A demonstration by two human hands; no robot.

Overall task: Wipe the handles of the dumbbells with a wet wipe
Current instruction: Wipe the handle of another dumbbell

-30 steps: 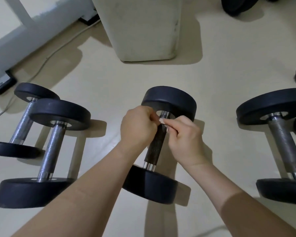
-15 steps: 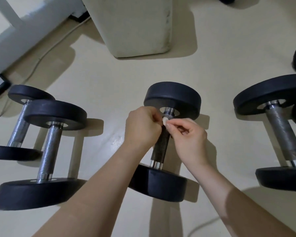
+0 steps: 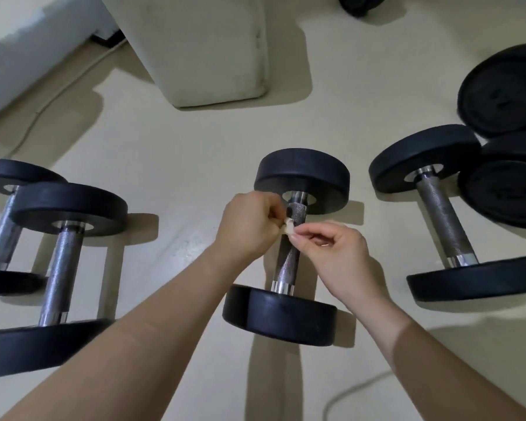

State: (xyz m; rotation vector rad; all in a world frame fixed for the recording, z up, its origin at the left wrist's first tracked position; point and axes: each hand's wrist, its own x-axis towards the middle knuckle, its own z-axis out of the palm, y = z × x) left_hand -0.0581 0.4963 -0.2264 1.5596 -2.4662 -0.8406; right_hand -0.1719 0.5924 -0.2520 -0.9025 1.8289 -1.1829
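Observation:
A black dumbbell (image 3: 286, 314) lies on the floor in the middle, its knurled metal handle (image 3: 289, 262) pointing away from me. Above the handle, my left hand (image 3: 249, 226) and my right hand (image 3: 334, 253) both pinch a small, bunched-up white wet wipe (image 3: 288, 227) between their fingertips. The wipe sits just left of the handle's upper part; I cannot tell whether it touches the metal. Two more dumbbells (image 3: 58, 268) lie at the left and another dumbbell (image 3: 444, 220) lies at the right.
A pale square pillar base (image 3: 207, 50) stands behind the middle dumbbell. Black weight plates (image 3: 504, 183) are stacked at the far right. A white machine frame (image 3: 28, 50) and a thin cable run along the back left. Another cable (image 3: 356, 390) curls on the floor at the lower right.
Both hands have shifted slightly down and apart over the handle, and the small white wipe now shows between the fingertips. The camera has tilted, bringing the right-hand plates into view.

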